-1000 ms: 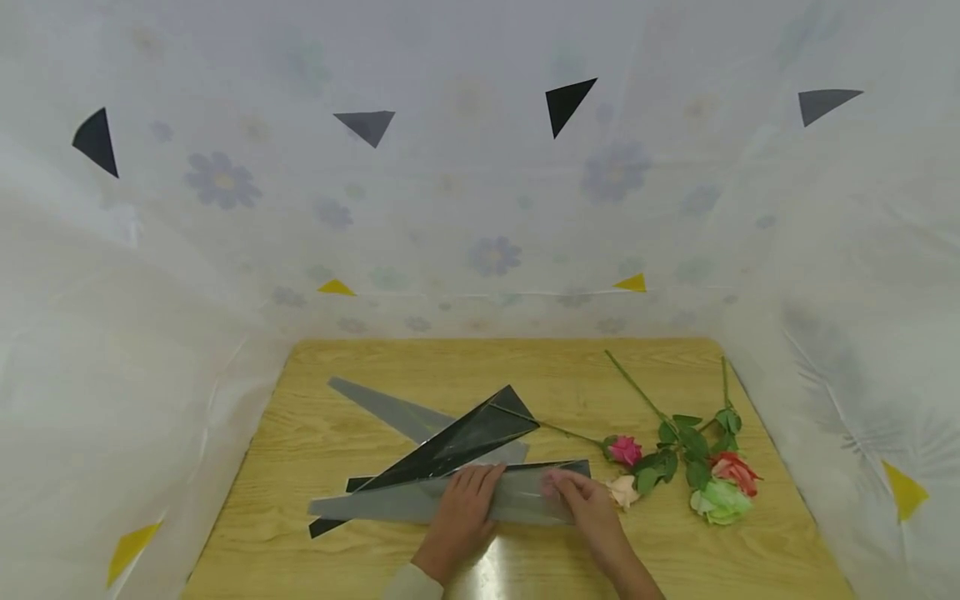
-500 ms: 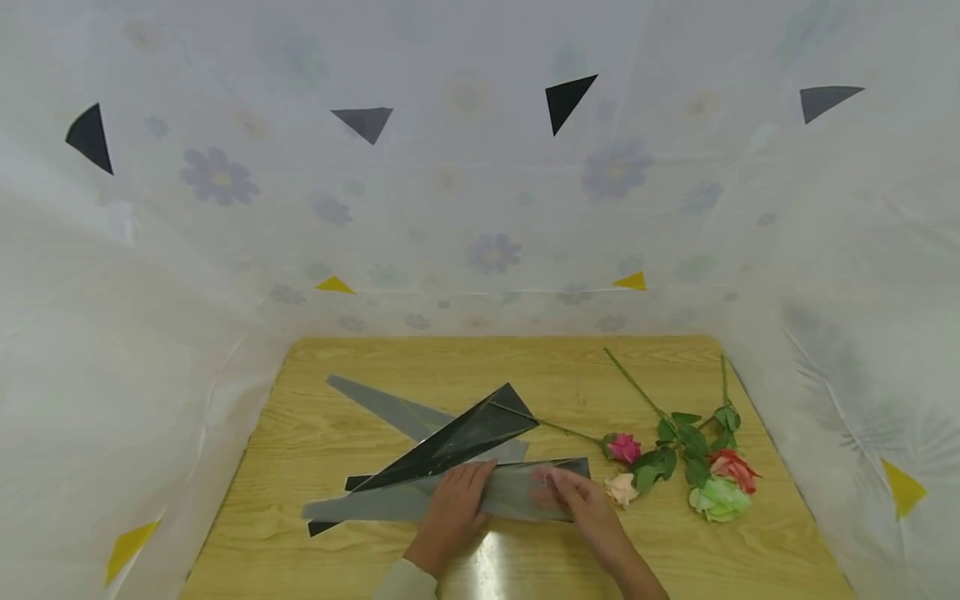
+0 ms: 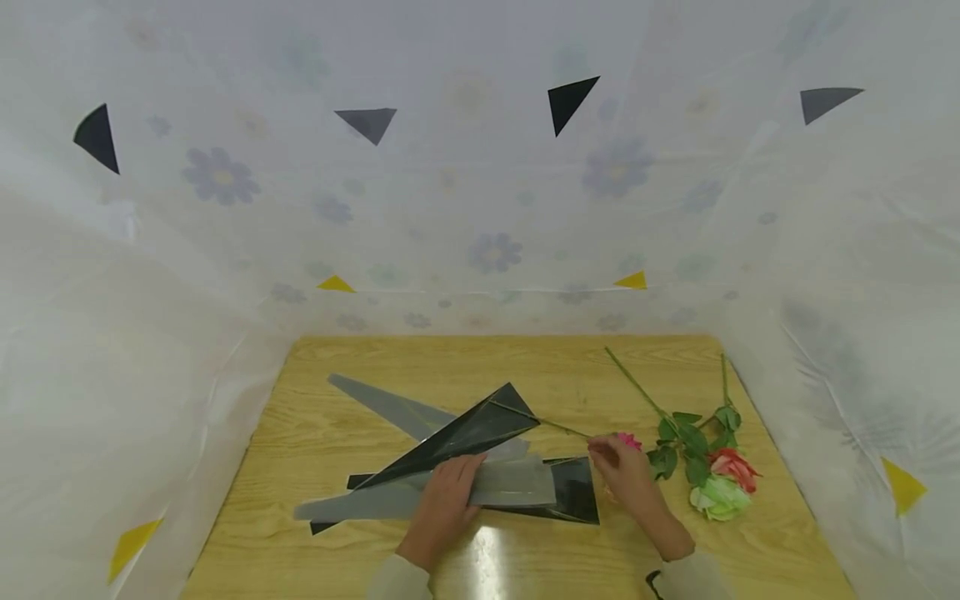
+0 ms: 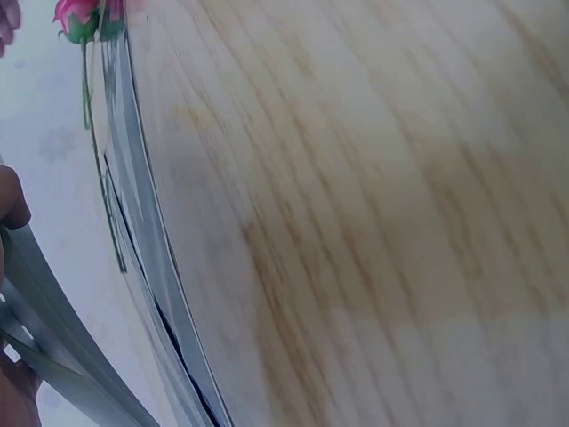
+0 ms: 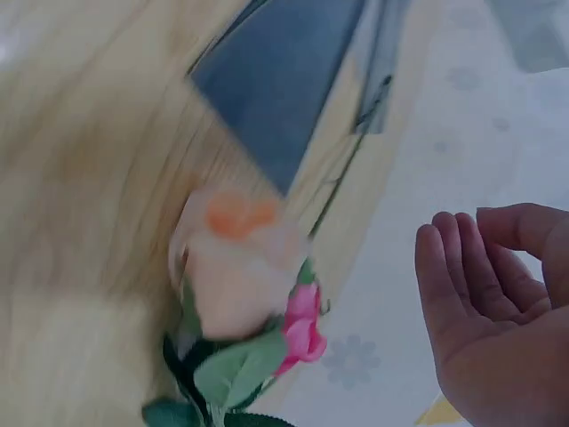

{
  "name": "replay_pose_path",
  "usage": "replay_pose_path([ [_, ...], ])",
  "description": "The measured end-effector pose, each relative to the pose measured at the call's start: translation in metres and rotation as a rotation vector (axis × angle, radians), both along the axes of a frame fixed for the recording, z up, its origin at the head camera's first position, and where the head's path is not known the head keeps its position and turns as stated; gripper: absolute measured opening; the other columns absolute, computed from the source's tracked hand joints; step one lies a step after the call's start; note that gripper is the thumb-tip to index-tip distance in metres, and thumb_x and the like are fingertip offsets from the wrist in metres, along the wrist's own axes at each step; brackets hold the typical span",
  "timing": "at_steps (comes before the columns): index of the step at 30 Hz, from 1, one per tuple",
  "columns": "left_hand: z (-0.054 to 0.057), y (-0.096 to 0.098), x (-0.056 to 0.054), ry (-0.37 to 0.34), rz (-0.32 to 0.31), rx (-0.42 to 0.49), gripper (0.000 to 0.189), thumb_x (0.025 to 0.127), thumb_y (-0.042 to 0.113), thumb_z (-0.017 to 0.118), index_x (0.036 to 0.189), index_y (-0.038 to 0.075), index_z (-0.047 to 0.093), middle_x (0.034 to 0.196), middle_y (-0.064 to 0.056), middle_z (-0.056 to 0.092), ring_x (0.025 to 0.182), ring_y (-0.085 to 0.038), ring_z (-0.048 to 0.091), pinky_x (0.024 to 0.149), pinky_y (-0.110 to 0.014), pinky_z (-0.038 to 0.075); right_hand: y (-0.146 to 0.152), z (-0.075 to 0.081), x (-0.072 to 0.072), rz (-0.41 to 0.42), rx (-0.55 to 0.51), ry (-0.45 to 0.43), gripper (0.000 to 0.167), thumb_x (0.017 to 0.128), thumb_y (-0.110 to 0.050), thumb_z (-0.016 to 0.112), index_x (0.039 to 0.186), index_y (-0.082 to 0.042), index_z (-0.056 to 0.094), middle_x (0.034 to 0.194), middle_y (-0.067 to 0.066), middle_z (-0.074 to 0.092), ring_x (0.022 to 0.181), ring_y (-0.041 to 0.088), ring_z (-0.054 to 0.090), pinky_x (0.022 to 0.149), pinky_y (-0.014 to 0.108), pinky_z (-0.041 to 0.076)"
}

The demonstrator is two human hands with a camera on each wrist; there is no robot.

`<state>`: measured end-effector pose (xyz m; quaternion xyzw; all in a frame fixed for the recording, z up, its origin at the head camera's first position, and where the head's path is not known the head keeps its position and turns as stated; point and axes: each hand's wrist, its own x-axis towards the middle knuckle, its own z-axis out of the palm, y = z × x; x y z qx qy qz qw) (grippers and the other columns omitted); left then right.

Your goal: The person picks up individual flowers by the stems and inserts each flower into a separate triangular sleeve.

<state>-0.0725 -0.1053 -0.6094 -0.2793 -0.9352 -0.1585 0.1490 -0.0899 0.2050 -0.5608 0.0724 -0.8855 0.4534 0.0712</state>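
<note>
My left hand (image 3: 447,498) grips a grey translucent plastic flower sleeve (image 3: 517,483); in the left wrist view, fingers and thumb lie on either side of the sleeve (image 4: 67,347). Beneath it lies a black sleeve (image 3: 577,492), its end sticking out to the right. Over the head of a pink rose (image 3: 630,442) hovers my right hand (image 3: 626,475). The right wrist view shows that hand (image 5: 498,302) with fingers bent loosely and nothing between them. The rose's green stem (image 3: 551,425) crosses another black sleeve (image 3: 465,437). A peach rose (image 5: 236,276) is mostly hidden by my hand in the head view.
To the right lie a red rose (image 3: 733,471), a light green rose (image 3: 720,500) and leafy stems (image 3: 693,446). Another grey sleeve (image 3: 390,404) lies at the back left. White sheeting (image 3: 480,208) walls in the wooden table (image 3: 300,433) at the back and sides.
My right hand has left the wide end of the grey sleeve and moved right to the pink rose. The black sleeve's end is now uncovered. My left hand has shifted slightly left.
</note>
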Motion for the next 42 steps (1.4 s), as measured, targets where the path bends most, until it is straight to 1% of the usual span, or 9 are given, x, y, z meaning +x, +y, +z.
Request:
replay_pose_path([
  [3,-0.001,-0.003,0.001,-0.002,0.001,0.004,0.090,0.063,0.025,0.083,0.139,0.010,0.037,0.125,-0.003,0.050,0.116,-0.019,0.046,0.099,-0.037,0.034,0.006,-0.005,-0.012,0.035,0.164,0.062,0.018,0.084,-0.001,0.064,0.101,-0.003,0.067,0.092,0.008,0.067,0.082,0.020,0.064,0.068,0.033,0.052],
  [8,-0.002,-0.006,0.002,-0.001,0.006,0.004,0.090,0.064,0.026,0.083,0.140,0.011,0.036,0.125,-0.004,0.050,0.117,-0.020,0.046,0.100,-0.038,0.033,0.007,-0.014,-0.032,0.087,0.330,0.024,0.018,0.085,-0.003,0.063,0.103,0.000,0.067,0.095,0.009,0.066,0.085,0.024,0.063,0.071,0.039,0.051],
  [13,-0.002,-0.008,0.004,0.001,0.015,-0.008,0.087,0.066,0.027,0.082,0.139,0.011,0.037,0.125,-0.004,0.050,0.116,-0.020,0.046,0.099,-0.037,0.034,0.001,-0.026,-0.040,0.119,0.344,0.038,0.015,0.086,0.000,0.061,0.100,0.003,0.065,0.093,0.012,0.063,0.083,0.027,0.060,0.069,0.039,0.050],
  [15,-0.002,-0.009,0.005,0.006,0.015,-0.010,0.085,0.066,0.026,0.081,0.138,0.011,0.038,0.124,-0.003,0.051,0.116,-0.020,0.047,0.098,-0.037,0.035,0.000,-0.032,-0.039,0.143,0.276,0.085,0.013,0.085,0.005,0.060,0.097,0.007,0.063,0.090,0.016,0.061,0.079,0.029,0.059,0.066,0.040,0.049],
  [20,-0.004,-0.010,0.008,0.026,0.012,-0.003,0.085,0.066,0.024,0.080,0.139,0.010,0.038,0.124,-0.003,0.051,0.115,-0.020,0.047,0.098,-0.037,0.035,0.001,-0.044,-0.039,0.137,0.375,0.275,0.012,0.078,0.009,0.065,0.089,0.004,0.063,0.080,0.013,0.059,0.070,0.028,0.057,0.059,0.038,0.047],
  [22,-0.005,-0.011,0.007,0.031,0.013,0.005,0.086,0.065,0.023,0.080,0.139,0.010,0.038,0.124,-0.003,0.051,0.116,-0.020,0.047,0.098,-0.037,0.035,0.002,-0.047,-0.043,0.093,0.473,0.326,0.013,0.077,0.006,0.068,0.087,0.000,0.063,0.078,0.008,0.057,0.070,0.026,0.056,0.055,0.036,0.047],
  [27,-0.002,-0.015,0.004,0.047,0.017,0.027,0.084,0.063,0.020,0.080,0.137,0.009,0.040,0.122,-0.004,0.051,0.114,-0.021,0.047,0.097,-0.037,0.035,0.003,-0.053,-0.052,0.049,0.526,0.303,0.009,0.079,0.005,0.066,0.086,0.000,0.063,0.080,0.008,0.054,0.075,0.027,0.054,0.054,0.036,0.047],
  [34,0.002,-0.019,0.003,0.050,0.028,0.015,0.079,0.065,0.018,0.075,0.136,0.008,0.042,0.122,-0.004,0.052,0.113,-0.020,0.048,0.096,-0.037,0.036,0.000,-0.055,-0.061,0.068,0.609,0.152,0.007,0.080,0.001,0.064,0.077,-0.006,0.062,0.073,0.004,0.055,0.069,0.025,0.054,0.055,0.037,0.044],
  [42,-0.002,-0.027,0.002,0.015,0.050,0.041,0.085,0.064,0.017,0.078,0.138,0.010,0.039,0.124,-0.005,0.050,0.115,-0.022,0.046,0.098,-0.039,0.034,0.002,-0.038,-0.055,0.092,0.602,0.188,0.016,0.077,0.002,0.068,0.090,-0.004,0.064,0.085,0.006,0.060,0.080,0.026,0.056,0.062,0.041,0.048],
])
